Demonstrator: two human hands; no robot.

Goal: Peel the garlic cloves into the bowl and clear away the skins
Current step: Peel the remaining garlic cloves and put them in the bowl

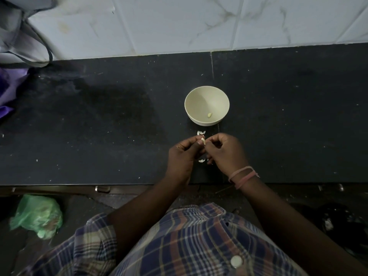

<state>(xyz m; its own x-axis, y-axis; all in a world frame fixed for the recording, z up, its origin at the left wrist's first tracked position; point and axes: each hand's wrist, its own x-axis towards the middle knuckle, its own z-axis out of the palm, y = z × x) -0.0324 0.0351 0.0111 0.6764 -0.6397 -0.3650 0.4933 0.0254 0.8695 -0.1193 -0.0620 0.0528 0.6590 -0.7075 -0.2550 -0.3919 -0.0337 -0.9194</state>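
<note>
The plaid shirt [199,242] fills the near edge of the view, and both forearms reach out from it to the hands, which meet over the counter [99,126]. The left hand [182,154] has its fingers curled, thumb and forefinger pinching a small pale clove [203,140] at its tip. The right hand [225,150], with pink bands [242,175] at the wrist, is curled too, its fingertips meeting the same clove from the other side; whether it grips the clove itself or only a flap of skin cannot be told.

Just under the hands lie a few white skins [202,160], and more skins [201,133] lie just beyond the fingertips, between the hands and the bowl [207,105]. The bowl stands a little farther out, with one peeled clove [209,115] at its bottom.

The risks seem small but real. The clove is tiny and pinched only at the fingertips, so a hard pull on the skin could flick it out onto the counter or over the near edge to the floor. Loose skins could stick to the fingers and drop into the bowl with the clove. The scraps are light and already scattered on both sides of the hands; a sweep of a wrist could push them off the edge, where they would be harder to clear.
</note>
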